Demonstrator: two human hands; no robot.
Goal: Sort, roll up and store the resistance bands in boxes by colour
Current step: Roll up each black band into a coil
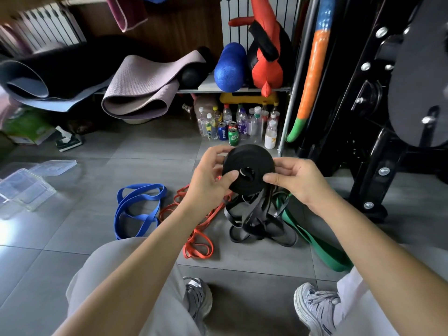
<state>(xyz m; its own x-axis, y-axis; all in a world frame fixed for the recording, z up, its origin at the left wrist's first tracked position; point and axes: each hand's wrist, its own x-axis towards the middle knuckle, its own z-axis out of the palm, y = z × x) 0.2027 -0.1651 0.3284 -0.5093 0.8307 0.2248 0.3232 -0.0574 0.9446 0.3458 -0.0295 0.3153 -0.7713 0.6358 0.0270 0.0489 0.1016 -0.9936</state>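
Both hands, left (pixel 208 177) and right (pixel 294 179), pinch a rolled black band (pixel 248 169) held above the grey tiled floor (pixel 60 251). Blue (pixel 138 209), orange (pixel 196 229) and green (pixel 315 243) bands lie loose on the tiles, clear plastic boxes (pixel 26 187) off left, bottles (pixel 240 124) under a cluttered shelf (pixel 218 89).

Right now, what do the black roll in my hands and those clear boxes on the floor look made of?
The black roll: probably matte rubber or latex; a flat strip coiled tight, its loose tail hanging limp. The clear boxes: likely rigid glossy plastic; see-through, crisp moulded edges.

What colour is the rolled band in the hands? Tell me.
The rolled band is black; head view.
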